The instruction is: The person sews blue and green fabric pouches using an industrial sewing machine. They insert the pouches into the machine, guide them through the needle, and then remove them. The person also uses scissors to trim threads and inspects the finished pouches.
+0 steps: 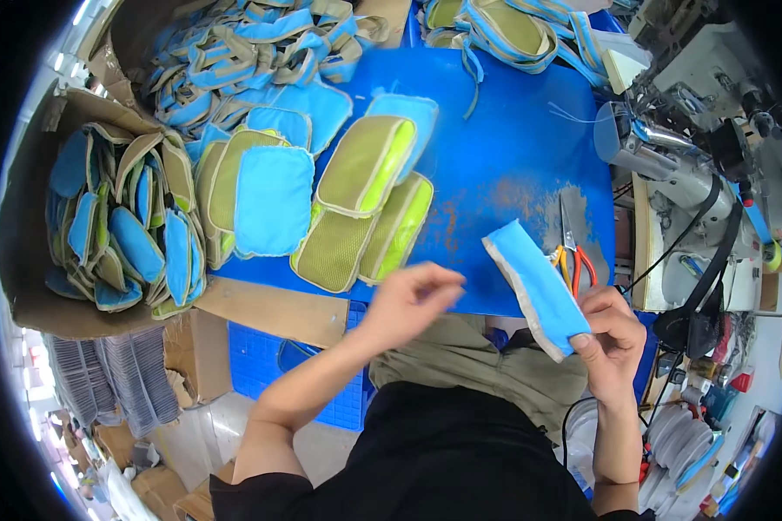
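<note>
Blue fabric strip [543, 286] pinched in right fingers [613, 323]; left fingers [427, 278] loosely curled, empty, near green pouches [337, 247].

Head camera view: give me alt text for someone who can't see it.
A person's right hand holds a beige-edged blue fabric strip at a blue table, the left hand curled nearby. Orange-handled scissors and blue, olive and lime fabric panels lie on the table, with a carton of similar pieces at left and a sewing machine at right.
</note>
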A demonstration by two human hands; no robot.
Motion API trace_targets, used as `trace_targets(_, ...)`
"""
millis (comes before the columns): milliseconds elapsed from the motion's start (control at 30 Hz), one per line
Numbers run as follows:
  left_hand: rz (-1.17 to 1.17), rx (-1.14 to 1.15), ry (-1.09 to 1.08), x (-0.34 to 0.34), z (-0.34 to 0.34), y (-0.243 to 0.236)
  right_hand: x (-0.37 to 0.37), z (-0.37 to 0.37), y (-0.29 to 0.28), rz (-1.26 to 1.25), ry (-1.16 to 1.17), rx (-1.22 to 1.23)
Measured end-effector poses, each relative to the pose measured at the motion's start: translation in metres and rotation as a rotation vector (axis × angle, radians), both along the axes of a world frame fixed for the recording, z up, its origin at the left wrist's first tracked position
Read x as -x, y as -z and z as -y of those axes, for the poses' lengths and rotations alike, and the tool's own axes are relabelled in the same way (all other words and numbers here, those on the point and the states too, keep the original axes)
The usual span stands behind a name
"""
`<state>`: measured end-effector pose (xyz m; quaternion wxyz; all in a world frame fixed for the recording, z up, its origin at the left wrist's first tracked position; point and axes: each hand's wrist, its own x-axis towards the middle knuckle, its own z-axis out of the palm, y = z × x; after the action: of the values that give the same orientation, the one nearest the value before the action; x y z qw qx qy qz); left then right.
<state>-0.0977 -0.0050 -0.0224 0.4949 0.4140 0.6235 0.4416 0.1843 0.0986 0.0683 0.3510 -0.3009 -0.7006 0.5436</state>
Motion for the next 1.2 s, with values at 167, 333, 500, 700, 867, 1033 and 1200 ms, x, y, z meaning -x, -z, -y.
trace_targets(167,-0.705,-0.19,-0.394,0.101,-0.029,-0.02,0.009,0.0,-0.005,0.084,-0.043,-0.086)
trace_targets(333,-1.198,0.129,-0.267,0.183,-0.067,0.002,0.018,0.007,-0.024,0.147,-0.128,-0.243)
trace_targets(500,-1.118,0.221,-0.162,0.21,-0.089,0.027,0.018,0.016,-0.036,0.189,-0.208,-0.293)
trace_targets(700,-0.401,0.053,-0.341,0.233,-0.09,0.023,0.007,0.033,-0.032,0.236,-0.28,-0.274)
trace_targets(867,0.223,-0.146,-0.318,0.203,-0.078,-0.051,0.002,0.041,-0.026,0.204,-0.322,-0.255)
trace_targets(1033,0.385,-0.199,-0.253,0.164,-0.072,-0.117,0.003,0.043,-0.037,0.218,-0.373,-0.31)
trace_targets(1200,0.468,-0.282,-0.278,0.137,-0.075,-0.144,-0.001,0.044,-0.041,0.186,-0.365,-0.31)
